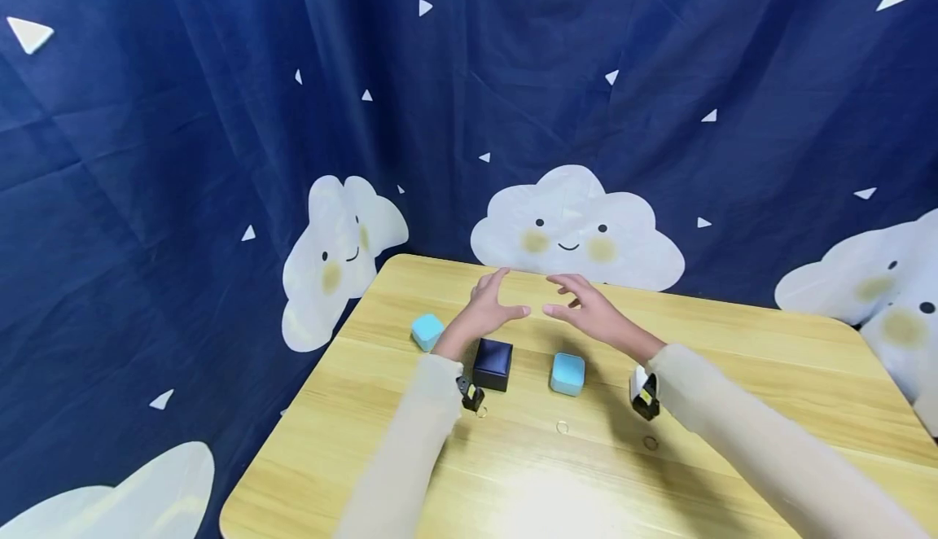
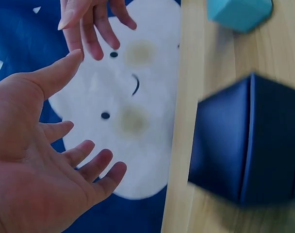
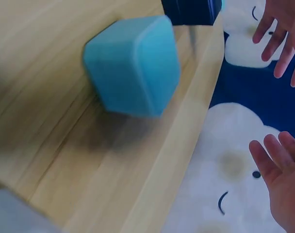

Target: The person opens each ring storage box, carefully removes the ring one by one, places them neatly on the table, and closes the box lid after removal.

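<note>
Both hands hover above the table's far half, palms facing each other, fingers spread and relaxed. My left hand [image 1: 481, 311] is over the dark blue box [image 1: 493, 365] and holds nothing. Facing it, my right hand [image 1: 589, 311] is also bare, above and beyond a light blue box [image 1: 567, 374]. In the left wrist view the left hand [image 2: 45, 150] has its thumb raised near the right hand's fingers [image 2: 101, 29]. The right wrist view shows the light blue box [image 3: 133, 68] close up, with the right hand [image 3: 288, 179] at the edge.
Another light blue box [image 1: 427, 331] stands at the left. A white box [image 1: 638, 381] is partly hidden by the right wrist's camera. Nearer me lie three small rings: one left [image 1: 481, 412], a middle ring [image 1: 562, 427] and a right ring [image 1: 650, 443]. A blue cloud-print curtain [image 1: 410, 116] hangs behind the wooden table [image 1: 330, 433].
</note>
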